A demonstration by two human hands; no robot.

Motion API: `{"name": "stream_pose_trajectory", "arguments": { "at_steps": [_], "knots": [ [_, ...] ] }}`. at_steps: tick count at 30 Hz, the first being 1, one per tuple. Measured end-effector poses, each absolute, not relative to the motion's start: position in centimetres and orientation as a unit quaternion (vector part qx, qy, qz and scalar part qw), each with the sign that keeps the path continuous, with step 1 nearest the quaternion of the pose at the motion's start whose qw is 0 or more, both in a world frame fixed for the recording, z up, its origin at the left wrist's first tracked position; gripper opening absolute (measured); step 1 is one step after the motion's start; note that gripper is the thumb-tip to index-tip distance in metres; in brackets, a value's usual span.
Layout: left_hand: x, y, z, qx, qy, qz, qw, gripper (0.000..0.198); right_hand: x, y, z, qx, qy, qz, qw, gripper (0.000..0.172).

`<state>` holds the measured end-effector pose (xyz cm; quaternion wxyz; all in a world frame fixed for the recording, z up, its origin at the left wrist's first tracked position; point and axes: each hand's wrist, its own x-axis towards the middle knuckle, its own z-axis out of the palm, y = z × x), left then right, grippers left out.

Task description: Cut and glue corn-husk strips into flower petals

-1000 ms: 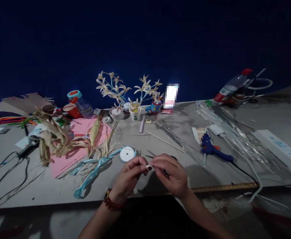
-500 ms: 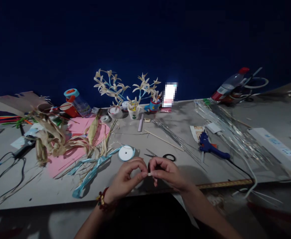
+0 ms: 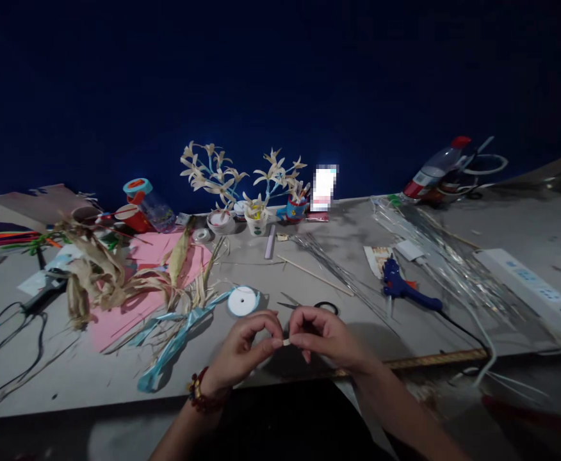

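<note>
Between my two hands is a small pale strip [image 3: 287, 342], perhaps a piece of dried husk; most of it is hidden by the fingertips. My left hand [image 3: 252, 339], with a beaded bracelet at the wrist, pinches its left end between thumb and forefinger. On the other end, the thumb and forefinger of my right hand [image 3: 323, 336] are closed. Just beyond the hands lie black-handled scissors [image 3: 327, 308], partly covered by my right hand. A white spool [image 3: 242, 301] with light blue ribbon [image 3: 165, 358] rests beyond my left hand.
Dried corn husks [image 3: 102, 275] lie over pink paper [image 3: 121, 320] on the left. Cream husk flowers [image 3: 216, 173] stand in cups at the back. Thin wires [image 3: 328, 259], a blue glue gun [image 3: 405, 288], a plastic bottle [image 3: 434, 173] and a white power strip [image 3: 525, 282] occupy the right.
Both hands stay close together on the strip, with slightly more of it showing between the fingertips. The camera view has shifted a little.
</note>
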<state>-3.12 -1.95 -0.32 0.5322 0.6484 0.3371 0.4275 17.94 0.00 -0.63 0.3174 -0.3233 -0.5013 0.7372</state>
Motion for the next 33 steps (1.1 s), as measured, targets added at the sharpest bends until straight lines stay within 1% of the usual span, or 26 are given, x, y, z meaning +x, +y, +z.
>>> {"name": "stream_pose_trajectory", "arguments": {
  "at_steps": [4, 6, 8, 10, 11, 13, 16, 20, 24, 26, 31, 33],
  "knots": [
    [-3.6, -1.8, -0.8, 0.628, 0.354, 0.422, 0.55, 0.022, 18.4, 0.7, -0.2, -0.32, -0.515, 0.743, 0.284, 0.034],
    [-4.1, -1.6, -1.4, 0.59, 0.378, 0.442, 0.56, 0.024, 18.6, 2.0, 0.1, -0.329, -0.552, 0.711, 0.285, 0.031],
    [-4.5, -1.4, -2.3, 0.546, 0.413, 0.479, 0.549, 0.026, 18.3, 4.4, 0.2, -0.367, -0.644, 0.6, 0.302, 0.023],
    [-4.8, -1.1, -3.3, 0.529, 0.446, 0.506, 0.515, 0.028, 17.5, 7.6, 0.2, -0.413, -0.768, 0.39, 0.296, 0.017],
    [-4.9, -1.0, -3.7, 0.531, 0.457, 0.515, 0.493, 0.03, 16.8, 9.4, 0.0, -0.42, -0.786, 0.347, 0.292, 0.013],
    [-5.0, -0.8, -4.5, 0.546, 0.472, 0.52, 0.457, 0.031, 15.3, 13.0, -0.7, -0.425, -0.806, 0.299, 0.282, 0.008],
    [-5.1, -0.7, -5.3, 0.559, 0.475, 0.522, 0.435, 0.032, 13.0, 17.2, -2.1, -0.437, -0.83, 0.237, 0.254, 0.005],
    [-5.3, -0.6, -5.6, 0.554, 0.47, 0.536, 0.43, 0.034, 10.9, 20.0, -3.8, -0.443, -0.852, 0.182, 0.213, 0.004],
    [-5.3, -0.5, -5.4, 0.569, 0.469, 0.518, 0.433, 0.034, 10.1, 20.4, -4.9, -0.447, -0.861, 0.154, 0.188, 0.026],
    [-5.2, -0.6, -5.2, 0.579, 0.468, 0.507, 0.433, 0.034, 10.0, 20.3, -5.2, -0.456, -0.858, 0.146, 0.185, 0.031],
    [-5.2, -0.6, -5.1, 0.574, 0.464, 0.509, 0.442, 0.036, 10.7, 20.7, -4.8, -0.47, -0.85, 0.14, 0.192, 0.031],
    [-5.3, -0.5, -5.1, 0.577, 0.464, 0.509, 0.439, 0.036, 11.3, 20.7, -4.1, -0.47, -0.847, 0.142, 0.202, 0.023]
  ]
}}
